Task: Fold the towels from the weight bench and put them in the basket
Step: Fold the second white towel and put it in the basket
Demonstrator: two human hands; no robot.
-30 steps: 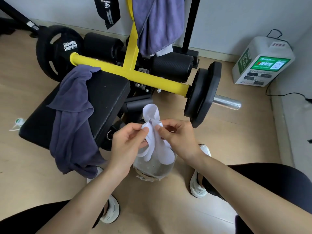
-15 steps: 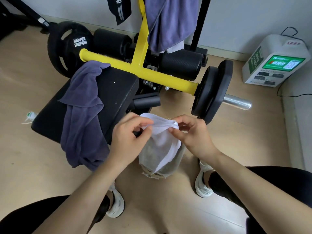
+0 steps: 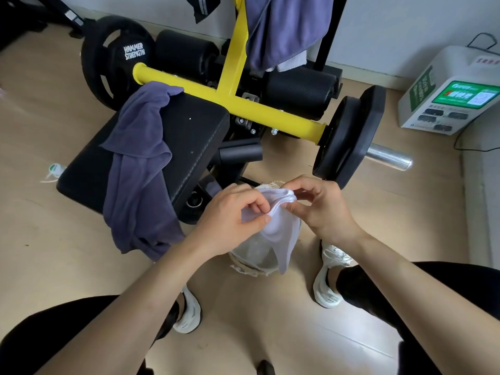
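Note:
A small white towel (image 3: 281, 234) hangs doubled over between my hands, just above a pale woven basket (image 3: 253, 262) on the floor by my feet. My left hand (image 3: 232, 215) pinches its left fold and my right hand (image 3: 322, 207) pinches its top edge. A purple towel (image 3: 140, 163) is draped over the black pad of the weight bench (image 3: 194, 136) and hangs down its near side. Another purple towel (image 3: 284, 25) hangs from the yellow upright at the top, with a bit of white cloth (image 3: 293, 62) under it.
The bench's yellow crossbar (image 3: 238, 104) carries black weight plates at the left (image 3: 113, 60) and right (image 3: 351, 136), the right one close behind my right hand. A white box with a green screen (image 3: 449, 93) stands by the wall at the right. My white shoes flank the basket.
The white towel, held upright with a long end sticking up a second ago, has been folded over and now hangs doubled and lower over the basket. My head has moved nearer.

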